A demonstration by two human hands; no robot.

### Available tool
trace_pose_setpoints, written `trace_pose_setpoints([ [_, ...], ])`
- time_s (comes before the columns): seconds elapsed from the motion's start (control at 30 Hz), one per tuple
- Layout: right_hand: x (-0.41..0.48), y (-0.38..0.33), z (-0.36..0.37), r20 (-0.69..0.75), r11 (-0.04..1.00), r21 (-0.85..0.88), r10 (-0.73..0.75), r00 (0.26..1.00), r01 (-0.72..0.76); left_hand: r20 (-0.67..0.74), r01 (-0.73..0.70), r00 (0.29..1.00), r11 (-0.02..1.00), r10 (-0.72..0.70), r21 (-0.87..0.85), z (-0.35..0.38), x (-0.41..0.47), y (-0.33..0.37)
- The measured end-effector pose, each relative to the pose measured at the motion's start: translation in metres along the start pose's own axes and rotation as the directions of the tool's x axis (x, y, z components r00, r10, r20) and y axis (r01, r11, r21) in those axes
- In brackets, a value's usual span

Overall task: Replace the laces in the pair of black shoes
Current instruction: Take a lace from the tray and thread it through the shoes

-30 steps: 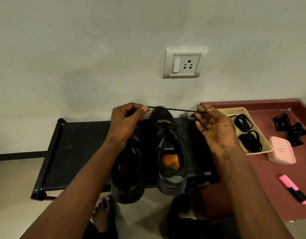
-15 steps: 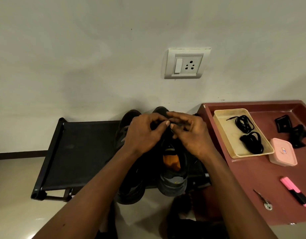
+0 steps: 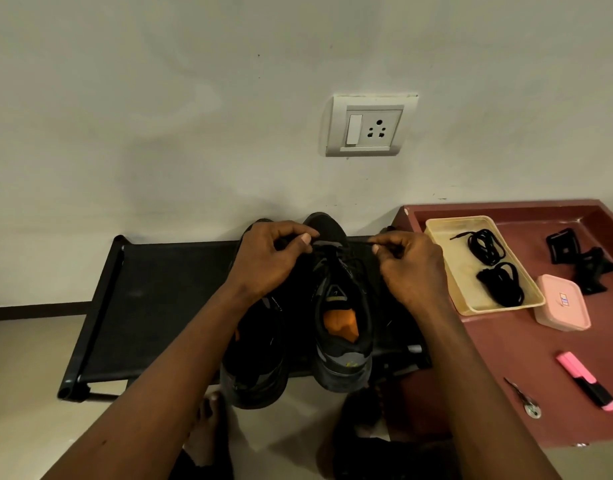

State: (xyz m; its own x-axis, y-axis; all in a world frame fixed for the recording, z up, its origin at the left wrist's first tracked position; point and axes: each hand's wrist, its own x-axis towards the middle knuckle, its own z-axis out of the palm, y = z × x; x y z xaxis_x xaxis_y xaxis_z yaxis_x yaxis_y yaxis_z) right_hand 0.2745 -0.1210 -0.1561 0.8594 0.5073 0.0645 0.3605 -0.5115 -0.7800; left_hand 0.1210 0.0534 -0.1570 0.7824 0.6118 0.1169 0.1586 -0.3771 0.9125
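Sitting on a low black rack (image 3: pixel 159 299) against the pale wall, under a switch socket (image 3: pixel 369 128), are the black shoes (image 3: pixel 343 358). Left hand (image 3: pixel 270 258) and right hand (image 3: pixel 409 268) each pinch the lace (image 3: pixel 334 251) over one shoe. Spare laces (image 3: pixel 485 245) lie in a cream tray (image 3: pixel 471 308) on the maroon table (image 3: pixel 506 375) alongside.

Black shoes (image 3: pixel 339 306), orange insole (image 3: pixel 339 323), pink highlighter (image 3: pixel 587 381).

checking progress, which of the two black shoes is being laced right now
The right shoe, its orange insole showing: the left hand and right hand each pinch its lace. The left shoe lies partly under the left forearm.
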Motion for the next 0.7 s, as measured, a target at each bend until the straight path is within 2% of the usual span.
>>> trace_pose_setpoints([
  [0.07, -0.001, 0.001, 0.0, 0.016, 0.995, -0.099, -0.013, 1.0, 0.014, 0.012, -0.005, 1.0, 1.0, 0.005, 0.001, 0.001, -0.001, 0.0],
  [0.23, -0.007, -0.013, 0.011, 0.265, 0.981, 0.134, -0.174, 0.948, 0.142, 0.059, -0.019, 0.998, 0.999, 0.021, -0.028, 0.012, -0.002, 0.002],
  [0.3, -0.012, -0.018, 0.018, 0.279, 0.969, 0.156, -0.23, 0.933, 0.192, 0.051, -0.039, 0.998, 0.998, 0.041, -0.041, 0.016, -0.003, 0.002],
  [0.47, -0.014, -0.018, 0.017, 0.221, 0.963, 0.207, -0.22, 0.95, 0.174, 0.003, -0.045, 0.999, 0.998, 0.045, -0.032, 0.015, -0.003, 0.001],
  [0.5, -0.013, -0.017, 0.017, 0.202, 0.966, 0.189, -0.214, 0.956, 0.176, -0.002, -0.039, 0.999, 0.999, 0.039, 0.027, 0.015, -0.003, 0.002],
  [0.57, -0.011, -0.016, 0.017, 0.186, 0.978, 0.141, -0.178, 0.966, 0.153, 0.002, -0.014, 1.0, 0.963, 0.014, 0.271, 0.013, -0.004, 0.003],
  [0.63, -0.01, -0.014, 0.017, 0.204, 0.989, 0.098, -0.131, 0.97, 0.113, 0.045, -0.012, 0.999, 0.848, -0.014, 0.529, 0.012, -0.005, 0.004],
  [0.7, -0.01, -0.013, 0.018, 0.229, 0.995, 0.065, -0.091, 0.969, 0.078, 0.115, -0.036, 0.992, 0.74, -0.057, 0.672, 0.013, -0.006, 0.004],
])
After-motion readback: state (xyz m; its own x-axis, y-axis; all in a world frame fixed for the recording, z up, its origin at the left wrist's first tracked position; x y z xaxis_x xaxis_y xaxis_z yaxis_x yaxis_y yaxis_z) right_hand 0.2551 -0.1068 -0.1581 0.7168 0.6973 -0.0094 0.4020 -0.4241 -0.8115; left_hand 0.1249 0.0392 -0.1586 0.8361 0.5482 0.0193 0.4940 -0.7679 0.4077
